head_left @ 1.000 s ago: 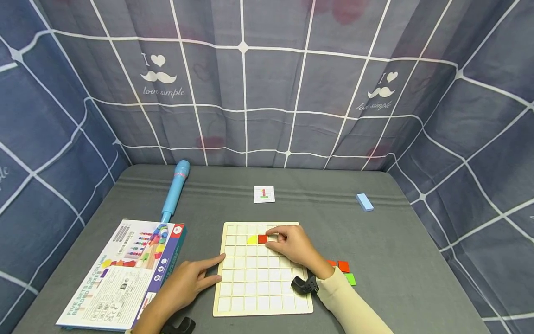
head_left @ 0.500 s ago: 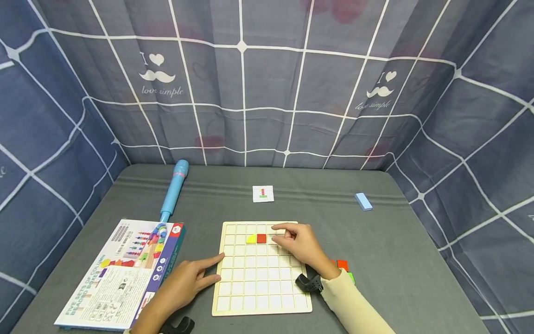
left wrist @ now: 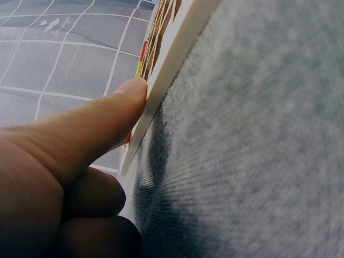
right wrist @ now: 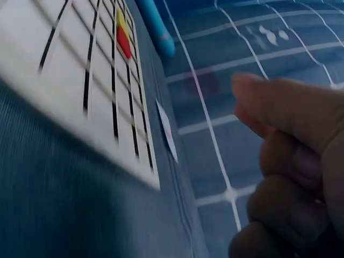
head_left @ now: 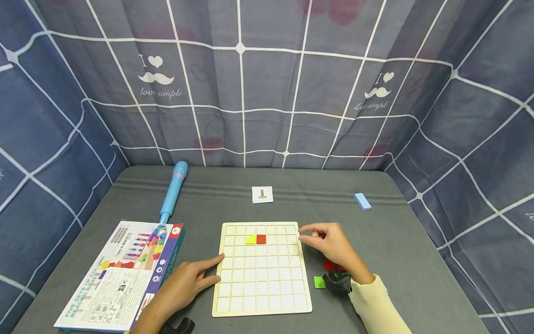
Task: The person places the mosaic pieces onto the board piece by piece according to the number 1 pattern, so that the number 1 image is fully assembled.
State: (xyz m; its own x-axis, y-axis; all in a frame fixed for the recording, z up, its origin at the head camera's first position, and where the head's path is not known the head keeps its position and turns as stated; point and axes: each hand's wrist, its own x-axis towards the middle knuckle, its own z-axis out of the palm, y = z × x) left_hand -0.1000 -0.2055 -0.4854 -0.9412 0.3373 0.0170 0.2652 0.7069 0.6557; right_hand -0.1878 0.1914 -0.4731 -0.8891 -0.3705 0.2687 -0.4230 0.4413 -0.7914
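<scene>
Right hand (head_left: pixel 333 246) left board (head_left: pixel 261 308) (two tiles inside).

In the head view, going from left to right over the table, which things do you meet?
Box → blue microphone → left hand → grid board → right hand → blue block.

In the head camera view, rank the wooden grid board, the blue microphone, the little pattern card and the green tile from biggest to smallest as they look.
1. Wooden grid board, clearly largest.
2. Blue microphone, long but narrow.
3. Pattern card, lying farther from the camera, so it may look smaller than it is.
4. Green tile, smallest, though not far behind the card.
</scene>
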